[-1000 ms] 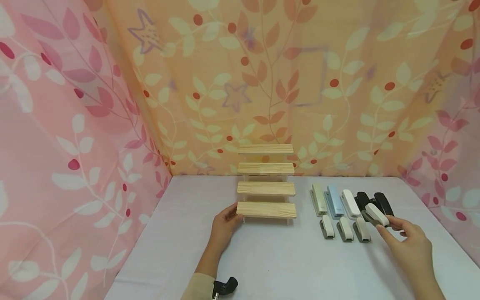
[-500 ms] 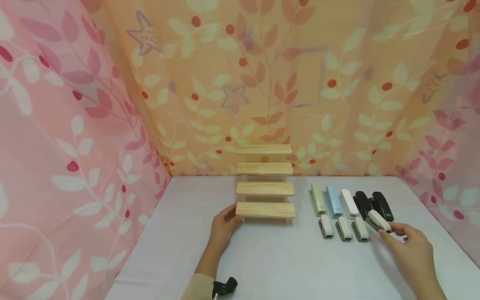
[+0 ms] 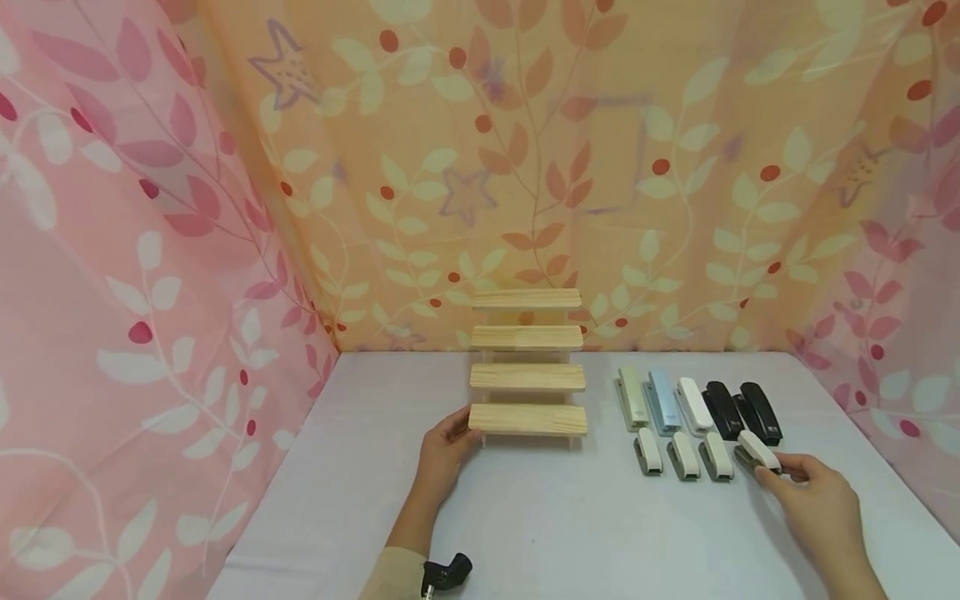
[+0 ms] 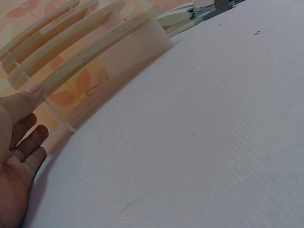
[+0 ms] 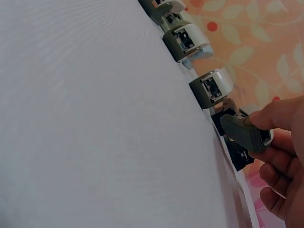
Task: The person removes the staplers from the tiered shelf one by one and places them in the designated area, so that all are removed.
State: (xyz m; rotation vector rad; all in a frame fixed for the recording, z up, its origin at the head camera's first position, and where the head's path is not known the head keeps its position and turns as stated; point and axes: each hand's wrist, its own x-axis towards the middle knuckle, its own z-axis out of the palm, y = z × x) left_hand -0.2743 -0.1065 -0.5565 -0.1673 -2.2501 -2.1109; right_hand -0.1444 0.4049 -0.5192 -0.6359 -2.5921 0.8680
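At the centre of the table stands a four-tier display rack point(image 3: 527, 419) with pale wooden boards on clear supports. My left hand point(image 3: 441, 457) holds the left end of its lowest board, the thumb point(image 4: 32, 90) against the board's edge in the left wrist view. On the right, my right hand point(image 3: 821, 504) pinches a small white-and-grey stapler point(image 3: 757, 451) between thumb and fingers. It sits at the right end of a front row of similar small staplers point(image 3: 716, 457). In the right wrist view the held stapler point(image 5: 244, 134) shows its grey side, tilted; whether it touches the table I cannot tell.
Behind the small staplers lies a row of larger ones: green point(image 3: 632, 398), blue point(image 3: 663, 402), white point(image 3: 695, 406) and two black point(image 3: 761, 412). Floral cloth point(image 3: 420, 167) walls off the back and sides of the white table point(image 3: 570, 525).
My right hand has lowered the small stapler toward the table, from over the black staplers to beside the front row. The left hand stays at the rack.
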